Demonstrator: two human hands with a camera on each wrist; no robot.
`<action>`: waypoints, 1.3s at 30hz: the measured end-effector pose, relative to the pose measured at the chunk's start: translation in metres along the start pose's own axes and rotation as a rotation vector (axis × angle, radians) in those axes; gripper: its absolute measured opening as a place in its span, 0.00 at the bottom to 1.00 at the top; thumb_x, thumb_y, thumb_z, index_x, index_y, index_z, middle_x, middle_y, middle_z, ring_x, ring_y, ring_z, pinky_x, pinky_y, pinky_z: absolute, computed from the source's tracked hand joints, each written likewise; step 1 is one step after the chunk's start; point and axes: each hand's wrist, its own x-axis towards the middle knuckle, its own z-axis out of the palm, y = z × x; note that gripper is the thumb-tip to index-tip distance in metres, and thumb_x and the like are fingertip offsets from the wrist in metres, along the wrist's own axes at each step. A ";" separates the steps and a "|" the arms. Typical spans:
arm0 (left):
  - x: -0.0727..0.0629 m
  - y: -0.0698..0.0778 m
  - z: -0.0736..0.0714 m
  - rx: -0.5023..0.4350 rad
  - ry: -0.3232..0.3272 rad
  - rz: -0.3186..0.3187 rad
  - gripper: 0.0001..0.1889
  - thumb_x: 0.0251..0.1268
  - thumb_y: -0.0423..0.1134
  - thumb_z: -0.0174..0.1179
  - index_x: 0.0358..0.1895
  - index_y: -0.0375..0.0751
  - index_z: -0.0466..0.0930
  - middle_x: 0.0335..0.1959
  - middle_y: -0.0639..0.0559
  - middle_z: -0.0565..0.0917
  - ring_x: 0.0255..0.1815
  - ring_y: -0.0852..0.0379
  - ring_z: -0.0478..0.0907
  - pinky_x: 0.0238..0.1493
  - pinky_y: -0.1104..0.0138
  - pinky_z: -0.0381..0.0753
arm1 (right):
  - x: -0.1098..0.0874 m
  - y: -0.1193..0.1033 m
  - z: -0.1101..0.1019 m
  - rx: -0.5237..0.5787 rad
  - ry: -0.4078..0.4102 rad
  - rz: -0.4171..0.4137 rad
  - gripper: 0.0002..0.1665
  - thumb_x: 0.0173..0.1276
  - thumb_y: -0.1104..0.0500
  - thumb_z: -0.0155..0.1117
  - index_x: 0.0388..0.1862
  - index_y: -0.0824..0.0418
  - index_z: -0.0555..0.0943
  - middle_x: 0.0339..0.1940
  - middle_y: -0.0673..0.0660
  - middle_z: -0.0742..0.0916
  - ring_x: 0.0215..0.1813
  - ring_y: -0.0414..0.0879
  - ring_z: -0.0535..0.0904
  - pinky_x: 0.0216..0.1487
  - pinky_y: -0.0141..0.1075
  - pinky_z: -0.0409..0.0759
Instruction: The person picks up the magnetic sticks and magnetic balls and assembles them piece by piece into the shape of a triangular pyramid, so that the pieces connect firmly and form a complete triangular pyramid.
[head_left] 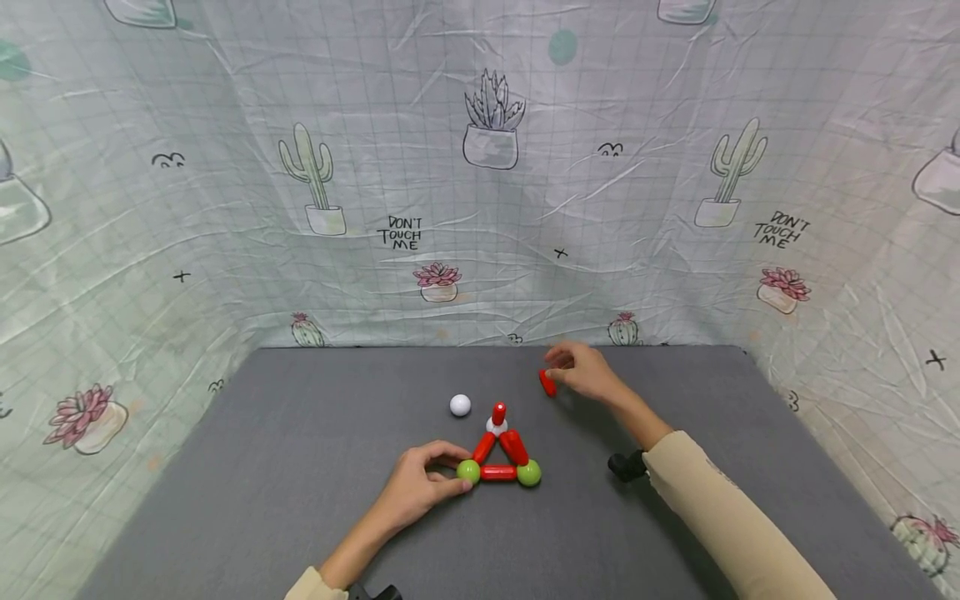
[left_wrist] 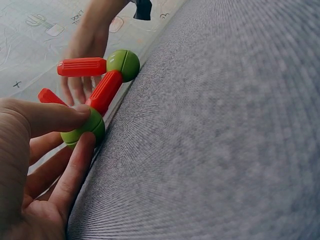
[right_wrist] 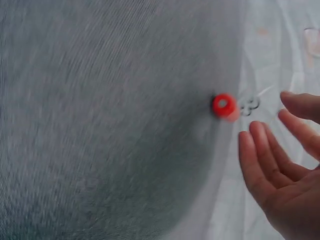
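Note:
My left hand (head_left: pixel 416 483) pinches a green ball (head_left: pixel 468 472) between thumb and fingers. That ball is one corner of a triangle of red rods, with a second green ball (head_left: pixel 528 472) at the right corner and a white ball at the far corner. A red rod (head_left: pixel 499 412) points up from the white one. In the left wrist view, the thumb and a finger press on the nearer green ball (left_wrist: pixel 85 131). Farther back, my right hand (head_left: pixel 583 372) hovers beside a loose red rod (head_left: pixel 547 383). The right wrist view shows its fingers spread, with a gap to the rod (right_wrist: pixel 224 105).
A loose white ball (head_left: pixel 461 405) lies on the grey table (head_left: pixel 337 417), behind and left of the triangle. A printed cloth (head_left: pixel 525 200) hangs along the table's back and sides. Black straps (head_left: pixel 627 467) show at both wrists.

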 end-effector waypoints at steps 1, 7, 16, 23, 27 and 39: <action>0.000 0.000 0.000 0.001 0.001 0.001 0.20 0.54 0.36 0.78 0.51 0.42 0.87 0.45 0.40 0.88 0.32 0.61 0.87 0.36 0.72 0.83 | 0.002 0.002 0.000 -0.013 -0.010 0.016 0.19 0.72 0.59 0.67 0.59 0.65 0.83 0.50 0.64 0.89 0.45 0.54 0.87 0.42 0.42 0.84; 0.000 -0.002 0.000 -0.006 -0.001 0.006 0.20 0.54 0.36 0.78 0.51 0.42 0.87 0.45 0.40 0.88 0.32 0.60 0.87 0.36 0.72 0.83 | 0.005 0.010 0.003 0.008 -0.067 0.079 0.22 0.72 0.58 0.68 0.62 0.65 0.81 0.47 0.64 0.90 0.37 0.50 0.88 0.39 0.41 0.87; -0.001 -0.004 0.001 -0.007 0.001 -0.001 0.20 0.54 0.36 0.78 0.51 0.42 0.87 0.44 0.40 0.88 0.30 0.60 0.87 0.34 0.71 0.83 | 0.010 0.018 0.010 0.069 -0.087 0.119 0.23 0.72 0.60 0.69 0.64 0.66 0.80 0.44 0.64 0.89 0.38 0.48 0.87 0.41 0.40 0.88; 0.000 -0.004 0.002 -0.007 0.003 0.006 0.19 0.54 0.35 0.78 0.51 0.42 0.87 0.45 0.40 0.88 0.30 0.61 0.87 0.34 0.71 0.83 | 0.014 0.019 0.011 0.132 -0.124 0.134 0.25 0.71 0.65 0.67 0.66 0.71 0.78 0.46 0.68 0.88 0.38 0.50 0.88 0.42 0.42 0.89; 0.000 -0.004 0.001 -0.001 0.003 0.011 0.19 0.54 0.35 0.78 0.51 0.42 0.87 0.45 0.40 0.88 0.31 0.61 0.87 0.34 0.72 0.83 | 0.014 0.019 0.010 0.144 -0.141 0.136 0.24 0.72 0.66 0.65 0.65 0.72 0.78 0.49 0.70 0.88 0.40 0.49 0.88 0.43 0.42 0.89; -0.001 -0.002 0.001 -0.016 -0.001 0.008 0.20 0.54 0.34 0.78 0.52 0.41 0.87 0.45 0.39 0.88 0.30 0.61 0.86 0.33 0.72 0.82 | 0.014 0.018 0.012 0.137 -0.121 0.144 0.19 0.70 0.66 0.67 0.59 0.70 0.81 0.41 0.65 0.89 0.36 0.46 0.87 0.41 0.40 0.88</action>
